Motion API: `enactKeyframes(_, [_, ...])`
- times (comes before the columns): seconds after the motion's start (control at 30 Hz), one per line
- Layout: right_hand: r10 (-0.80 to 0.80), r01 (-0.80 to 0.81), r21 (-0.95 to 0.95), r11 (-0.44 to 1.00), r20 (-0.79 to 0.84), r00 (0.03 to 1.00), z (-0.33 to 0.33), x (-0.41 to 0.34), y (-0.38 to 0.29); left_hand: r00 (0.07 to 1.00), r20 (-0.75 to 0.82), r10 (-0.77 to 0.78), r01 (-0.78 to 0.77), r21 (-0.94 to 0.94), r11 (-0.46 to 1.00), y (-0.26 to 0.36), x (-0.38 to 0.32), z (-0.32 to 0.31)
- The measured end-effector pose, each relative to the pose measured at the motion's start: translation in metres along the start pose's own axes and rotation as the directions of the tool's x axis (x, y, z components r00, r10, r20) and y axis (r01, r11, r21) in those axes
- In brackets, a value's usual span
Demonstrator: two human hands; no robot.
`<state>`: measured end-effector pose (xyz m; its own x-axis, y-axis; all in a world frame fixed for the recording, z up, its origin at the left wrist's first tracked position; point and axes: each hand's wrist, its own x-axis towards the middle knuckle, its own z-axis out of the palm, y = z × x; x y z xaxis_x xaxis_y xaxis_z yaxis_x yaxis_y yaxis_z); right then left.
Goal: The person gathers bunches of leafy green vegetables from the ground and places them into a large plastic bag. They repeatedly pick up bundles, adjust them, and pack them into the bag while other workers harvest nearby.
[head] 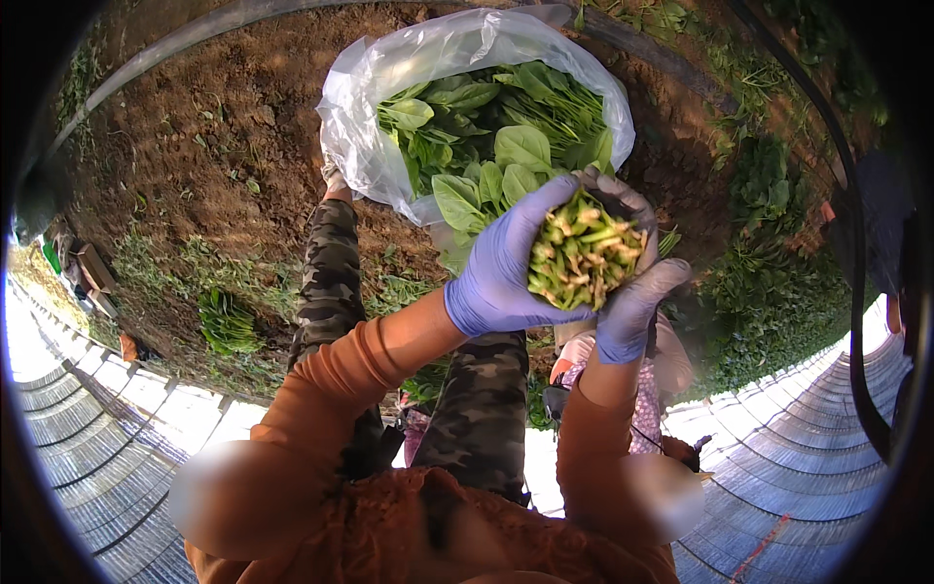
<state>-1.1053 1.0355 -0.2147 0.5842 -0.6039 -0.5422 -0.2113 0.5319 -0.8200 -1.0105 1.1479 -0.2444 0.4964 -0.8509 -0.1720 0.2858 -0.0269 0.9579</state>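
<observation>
Both my hands wear thin purple gloves, soiled on the fingers. My left hand cups a thick bunch of leafy greens, resembling spinach, from the left. My right hand presses against its lower right side. The bunch's cut stem ends face up toward me, pale and brownish at the tips. Its broad leaves point away, over the near rim of a clear plastic bag. More greens lie inside the open bag, stems and leaves visible. Some fingers around the bunch overlap, so whose they are is unclear.
My camouflage-clad legs stand on brown soil, one foot beside the bag. A loose pile of greens lies left. Leafy plants cover the right side. A person in pink patterned clothing is partly hidden beyond my right arm.
</observation>
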Motion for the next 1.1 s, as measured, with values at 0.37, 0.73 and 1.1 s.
enactKeyframes(0.37, [0.237,-0.122,-0.282,0.952,0.42,0.876,0.025,0.038,0.029,0.725,-0.194,-0.661,0.204,-0.857,0.474,-0.005,0.003,-0.032])
enactKeyframes(0.73, [0.126,0.037,-0.306,0.951,0.494,0.86,0.02,0.081,0.053,0.767,-0.418,-0.487,0.112,-0.66,0.743,-0.013,0.011,-0.028])
enactKeyframes(1.1, [0.385,-0.273,-0.273,0.923,0.635,0.669,-0.062,0.135,0.047,0.938,-0.208,-0.276,0.288,0.026,0.957,0.018,-0.003,-0.071])
